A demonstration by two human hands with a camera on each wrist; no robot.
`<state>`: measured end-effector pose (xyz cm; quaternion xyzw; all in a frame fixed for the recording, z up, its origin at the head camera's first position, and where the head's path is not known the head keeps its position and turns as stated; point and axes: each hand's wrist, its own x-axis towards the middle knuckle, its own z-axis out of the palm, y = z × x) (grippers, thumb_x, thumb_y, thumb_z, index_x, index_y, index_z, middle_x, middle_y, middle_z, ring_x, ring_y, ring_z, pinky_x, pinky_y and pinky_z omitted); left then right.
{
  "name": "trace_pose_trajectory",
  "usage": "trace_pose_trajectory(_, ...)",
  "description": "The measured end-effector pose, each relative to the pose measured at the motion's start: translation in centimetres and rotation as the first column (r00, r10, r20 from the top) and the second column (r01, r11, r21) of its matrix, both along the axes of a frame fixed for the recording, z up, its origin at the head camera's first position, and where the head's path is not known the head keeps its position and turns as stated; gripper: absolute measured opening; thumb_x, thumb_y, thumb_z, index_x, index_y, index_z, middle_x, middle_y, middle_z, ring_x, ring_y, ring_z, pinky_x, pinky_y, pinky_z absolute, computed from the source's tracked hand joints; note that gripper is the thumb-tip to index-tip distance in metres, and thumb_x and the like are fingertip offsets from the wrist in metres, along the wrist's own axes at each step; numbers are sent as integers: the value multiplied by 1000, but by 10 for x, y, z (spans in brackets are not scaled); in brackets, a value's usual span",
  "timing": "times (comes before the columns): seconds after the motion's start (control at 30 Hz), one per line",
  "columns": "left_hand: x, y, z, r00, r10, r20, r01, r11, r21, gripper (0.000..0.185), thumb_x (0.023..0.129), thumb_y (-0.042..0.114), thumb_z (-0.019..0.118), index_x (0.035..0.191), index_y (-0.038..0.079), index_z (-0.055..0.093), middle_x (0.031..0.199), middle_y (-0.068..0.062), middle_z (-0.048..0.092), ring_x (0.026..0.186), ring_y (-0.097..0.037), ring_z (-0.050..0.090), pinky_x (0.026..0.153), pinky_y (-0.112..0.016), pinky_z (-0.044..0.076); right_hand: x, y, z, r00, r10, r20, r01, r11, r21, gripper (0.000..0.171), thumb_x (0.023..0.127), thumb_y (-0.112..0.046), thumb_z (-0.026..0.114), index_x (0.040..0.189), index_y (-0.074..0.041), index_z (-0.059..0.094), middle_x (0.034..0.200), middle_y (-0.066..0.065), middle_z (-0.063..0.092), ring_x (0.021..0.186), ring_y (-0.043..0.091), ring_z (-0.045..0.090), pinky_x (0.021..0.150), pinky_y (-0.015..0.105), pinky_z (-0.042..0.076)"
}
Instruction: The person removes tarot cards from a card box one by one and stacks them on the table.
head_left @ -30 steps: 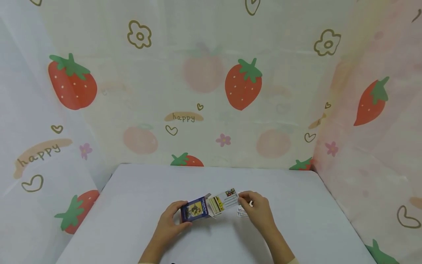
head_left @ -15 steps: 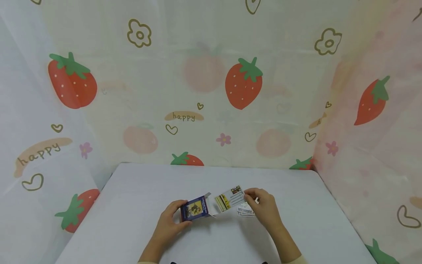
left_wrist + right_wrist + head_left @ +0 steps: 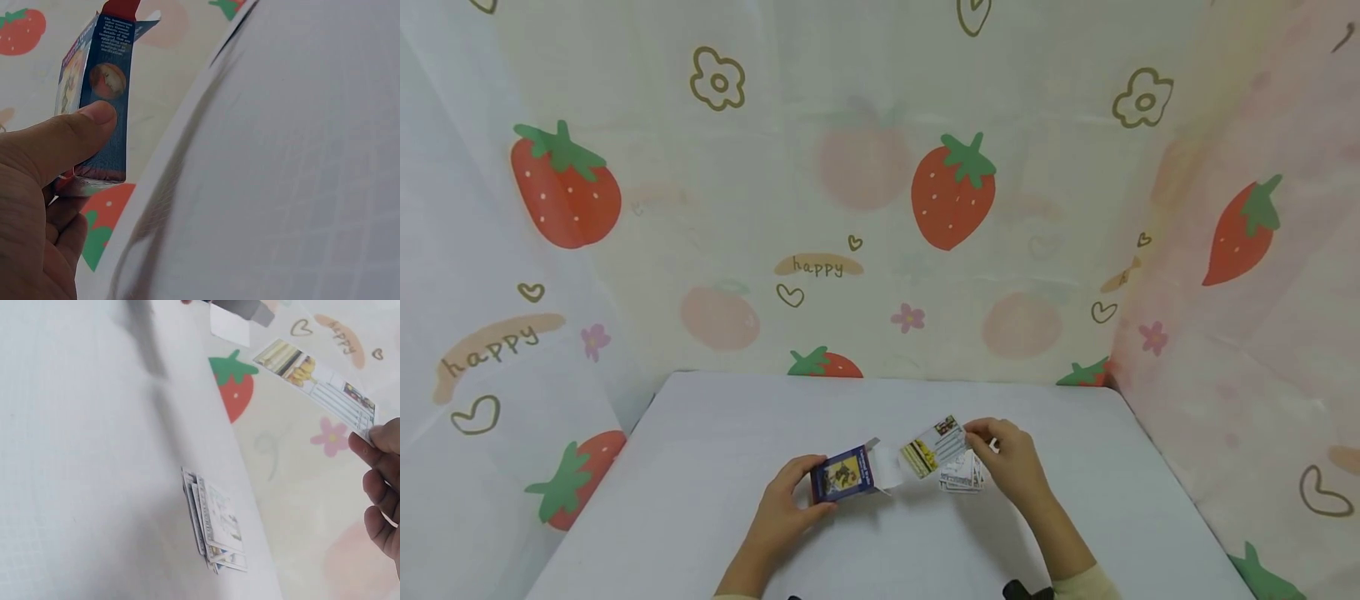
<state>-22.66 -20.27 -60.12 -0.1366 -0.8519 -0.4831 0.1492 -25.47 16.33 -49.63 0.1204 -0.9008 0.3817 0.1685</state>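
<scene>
My left hand (image 3: 786,500) grips a small dark blue card box (image 3: 842,475) with a picture on its front, held above the table. The box's end flaps stand open toward the right. In the left wrist view the thumb presses the narrow side of the box (image 3: 107,125), which bears white print and a round picture. Between thumb and fingertips, my right hand (image 3: 1011,458) pinches one end of a printed card (image 3: 934,446). That card (image 3: 319,384) is apart from the box, showing yellow pictures and lines of text.
A loose stack of cards (image 3: 961,473) lies on the white table (image 3: 715,433) below my right hand; its edges are uneven in the right wrist view. A curtain (image 3: 880,250) with strawberries hangs behind the table and at both sides. Something black (image 3: 1026,590) shows at the bottom edge.
My right hand has drawn the card away from the box, up and to the right. More of the card stack shows now. The left hand and box have stayed in place.
</scene>
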Motion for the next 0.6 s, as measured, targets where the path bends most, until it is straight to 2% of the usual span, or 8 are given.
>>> trace_pose_trajectory(0.23, -1, -1, -1, 1000, -5, 14, 5, 1000, 9, 73, 70, 17, 95, 136, 20, 62, 137, 7, 62, 135, -20, 56, 118, -43, 43, -11, 10, 1, 999, 24, -22, -24, 999, 22, 10, 94, -13, 74, 104, -12, 77, 83, -9, 68, 79, 10, 57, 75, 30, 52)
trace_pose_trajectory(0.37, -1, -1, -1, 1000, -1, -7, 1, 1000, 8, 74, 69, 17, 95, 135, 20, 62, 136, 7, 63, 134, -21, 57, 117, -45, 44, -18, 15, -1, 998, 45, -39, -43, 998, 34, 11, 93, -12, 75, 103, -13, 77, 83, -9, 68, 79, 11, 57, 72, 32, 53)
trace_pose_trajectory(0.6, -1, -1, -1, 1000, -4, -29, 5, 1000, 11, 77, 66, 15, 96, 134, 23, 63, 135, 7, 63, 132, -23, 58, 115, -46, 46, -26, 21, -1, 997, 71, -29, -69, 995, 66, 10, 93, -12, 75, 103, -14, 77, 82, -8, 66, 80, 12, 56, 62, 24, 45)
